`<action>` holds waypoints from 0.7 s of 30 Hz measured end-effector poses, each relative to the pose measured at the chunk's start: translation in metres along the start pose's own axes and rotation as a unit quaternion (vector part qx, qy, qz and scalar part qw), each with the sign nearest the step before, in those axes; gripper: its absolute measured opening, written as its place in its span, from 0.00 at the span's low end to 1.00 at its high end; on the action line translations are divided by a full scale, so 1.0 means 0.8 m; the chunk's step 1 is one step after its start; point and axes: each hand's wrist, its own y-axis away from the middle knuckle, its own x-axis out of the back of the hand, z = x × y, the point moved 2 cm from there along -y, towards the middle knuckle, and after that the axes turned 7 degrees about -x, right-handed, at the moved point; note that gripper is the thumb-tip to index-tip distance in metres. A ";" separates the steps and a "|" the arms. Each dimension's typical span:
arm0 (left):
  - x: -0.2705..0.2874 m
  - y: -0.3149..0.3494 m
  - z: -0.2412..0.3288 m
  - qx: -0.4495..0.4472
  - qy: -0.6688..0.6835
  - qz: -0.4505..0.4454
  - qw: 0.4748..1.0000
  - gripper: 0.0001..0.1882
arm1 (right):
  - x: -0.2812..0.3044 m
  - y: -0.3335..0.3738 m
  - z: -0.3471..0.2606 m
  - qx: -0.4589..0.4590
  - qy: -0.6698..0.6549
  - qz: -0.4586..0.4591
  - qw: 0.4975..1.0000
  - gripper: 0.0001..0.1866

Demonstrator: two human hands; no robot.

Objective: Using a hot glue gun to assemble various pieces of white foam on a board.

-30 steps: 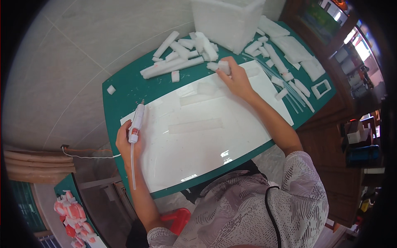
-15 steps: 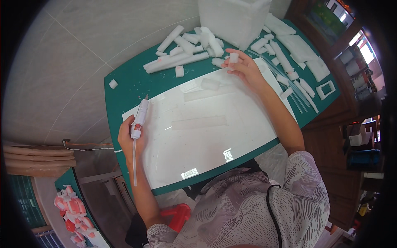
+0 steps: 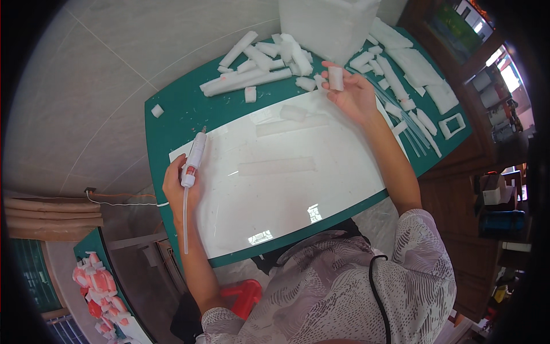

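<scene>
The glue gun (image 3: 196, 155) looks plastic, the foam block (image 3: 336, 79) matt, the board (image 3: 286, 198) glossy.

A short-sleeved pale fabric shirt (image 3: 321, 286) bears mauve-grey streaks; its sleeves (image 3: 421, 246) are loose. A thin black cord (image 3: 372, 281) crosses it.

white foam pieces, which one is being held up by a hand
The short block in the right hand; the other white pieces, scattered over the green table, are in nobody's grip.
</scene>
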 end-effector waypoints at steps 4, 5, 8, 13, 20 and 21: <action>0.000 0.000 -0.001 0.013 0.003 -0.015 1.000 0.21 | 0.010 0.000 -0.002 0.004 0.041 0.044 0.998 0.37; 0.000 0.001 0.000 0.015 0.005 -0.014 1.000 0.21 | 0.006 0.000 -0.002 0.004 0.041 0.044 0.998 0.37; 0.001 -0.001 0.002 -0.008 0.004 -0.005 1.000 0.21 | -0.002 0.001 -0.004 0.009 0.018 0.048 0.999 0.37; -0.002 0.000 0.001 0.003 0.003 -0.005 1.000 0.21 | 0.019 0.012 -0.052 0.091 -0.032 -0.023 0.995 0.32; 0.002 -0.005 0.007 0.025 -0.001 -0.005 1.000 0.20 | 0.066 0.148 -0.206 0.342 0.032 0.049 0.938 0.32; 0.004 -0.005 0.005 0.030 -0.003 -0.002 1.000 0.20 | 0.058 0.166 -0.210 0.359 0.036 0.076 0.929 0.32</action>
